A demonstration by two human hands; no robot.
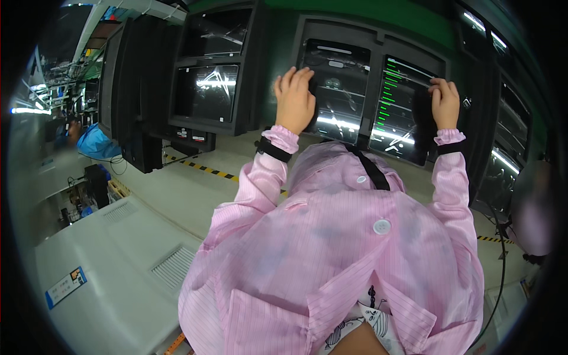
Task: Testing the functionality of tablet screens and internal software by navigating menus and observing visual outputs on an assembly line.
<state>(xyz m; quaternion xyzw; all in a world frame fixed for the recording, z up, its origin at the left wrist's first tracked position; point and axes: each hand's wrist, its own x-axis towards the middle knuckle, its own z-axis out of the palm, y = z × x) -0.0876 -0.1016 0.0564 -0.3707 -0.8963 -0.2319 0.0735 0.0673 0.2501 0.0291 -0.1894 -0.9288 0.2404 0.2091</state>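
Judging this a handling step, we note left hand (pixel 294 102) spread beside the dark screen (pixel 340 97), right hand (pixel 445 104) half-curled by the green-barred screen (pixel 402 106), grip unclear; lifting either calls for edge contact.

The coat (pixel 266 260) is pink with lots of thin stripes, and its big button (pixel 382 226) is white. The wrist band (pixel 274 149) on the left sleeve is black, and so is the strap (pixel 371 170). Under the coat, the shirt (pixel 346 329) is white with black drawings. The left screen (pixel 336 97) is black with shiny white streaks. The right screen (pixel 403 109) is black too, with a row of bright green bars. Their tray (pixel 340 28) is dark grey, and the surface (pixel 281 35) is green. The floor tape (pixel 204 170) has yellow and black stripes. The bag (pixel 96 142) is bright blue.
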